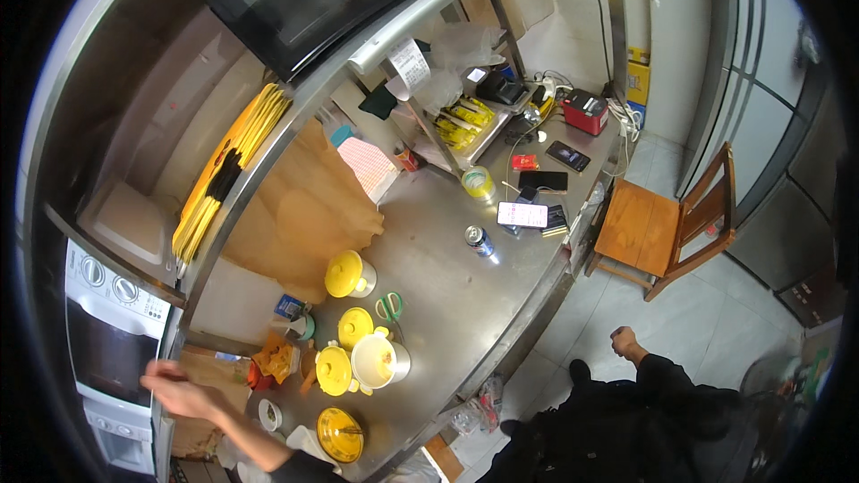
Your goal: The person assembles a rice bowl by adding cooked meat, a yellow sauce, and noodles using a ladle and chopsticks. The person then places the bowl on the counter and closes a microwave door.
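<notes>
My left hand reaches out at the left, its fingers stretched toward the door edge of a white microwave with two dials; I see nothing in it. Whether the fingertips touch the microwave I cannot tell. Down by my side, my right hand is loosely curled over the floor, with nothing visible in it. Between them on the steel counter stand a white pot with a little food inside, yellow-lidded pots and a yellow bowl. Green-handled scissors lie beside the pots.
A drink can, a lit phone and a tape roll are farther along the counter. Overhead, a steel shelf carries yellow folded packaging and a black appliance. A wooden chair stands at the right.
</notes>
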Demonstrator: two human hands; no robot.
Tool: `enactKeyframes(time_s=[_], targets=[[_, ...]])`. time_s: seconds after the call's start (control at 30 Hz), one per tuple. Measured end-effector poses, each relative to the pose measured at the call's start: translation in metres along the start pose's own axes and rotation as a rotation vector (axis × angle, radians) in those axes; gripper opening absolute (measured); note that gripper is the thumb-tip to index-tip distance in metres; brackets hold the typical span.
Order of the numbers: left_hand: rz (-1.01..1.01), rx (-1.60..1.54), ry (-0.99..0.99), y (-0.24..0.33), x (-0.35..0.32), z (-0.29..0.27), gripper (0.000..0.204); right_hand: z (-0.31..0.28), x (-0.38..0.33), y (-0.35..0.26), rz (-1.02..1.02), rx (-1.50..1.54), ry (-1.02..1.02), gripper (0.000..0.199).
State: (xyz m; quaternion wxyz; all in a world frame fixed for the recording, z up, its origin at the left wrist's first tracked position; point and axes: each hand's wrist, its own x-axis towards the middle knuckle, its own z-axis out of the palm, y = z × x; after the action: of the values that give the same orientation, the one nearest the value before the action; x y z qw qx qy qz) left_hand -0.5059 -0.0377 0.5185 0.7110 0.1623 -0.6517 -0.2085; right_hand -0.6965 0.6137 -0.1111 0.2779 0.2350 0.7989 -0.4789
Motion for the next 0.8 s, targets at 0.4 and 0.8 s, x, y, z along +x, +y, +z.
enactKeyframes(time_s=[0.4, 0.8], targets=[[-0.686, -0.225, -0.696, 0.007, -0.261, 0.171, 0.025, -0.015, 0.052, 0.106, -0.564, -0.594, -0.326, 0.018], [-0.327, -0.393, -0.912, 0.028, -0.223, 0.366, 0.045, 0.000, -0.043, 0.152, 0.351, 0.572, 0.080, 0.012]])
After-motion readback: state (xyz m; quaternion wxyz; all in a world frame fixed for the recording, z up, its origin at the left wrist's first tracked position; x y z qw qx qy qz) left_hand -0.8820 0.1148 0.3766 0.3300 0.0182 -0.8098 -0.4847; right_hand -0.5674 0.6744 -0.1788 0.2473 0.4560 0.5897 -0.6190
